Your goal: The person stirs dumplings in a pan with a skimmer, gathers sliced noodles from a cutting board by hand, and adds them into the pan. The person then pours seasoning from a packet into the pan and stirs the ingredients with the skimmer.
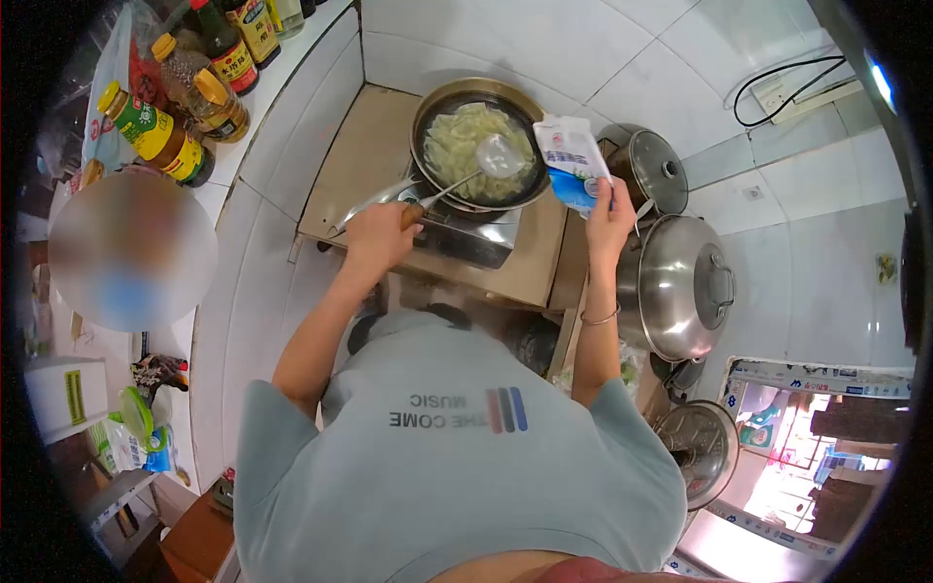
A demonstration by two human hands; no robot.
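Note:
My left hand (pixel 381 236) is closed around the wooden handle of a metal ladle (pixel 500 155). The ladle's round bowl rests over pale, flat pieces of food (pixel 457 136) in a dark pan (pixel 420 160). The pan's metal handle (pixel 364 206) sticks out beside my left hand. Under the pan is a silver stove (pixel 486 239). My right hand (pixel 609 219) pinches a white and blue plastic packet (pixel 575 155), raised just right of the pan's rim. Whether the packet is open, I cannot see.
A large lidded steel pot (pixel 683 291) and a smaller lidded pot (pixel 657 170) stand close by my right forearm. Several sauce and oil bottles (pixel 155 134) line the white ledge at the left. Tiled wall (pixel 661 44) rises behind the stove. A black cable (pixel 777 70) hangs at upper right.

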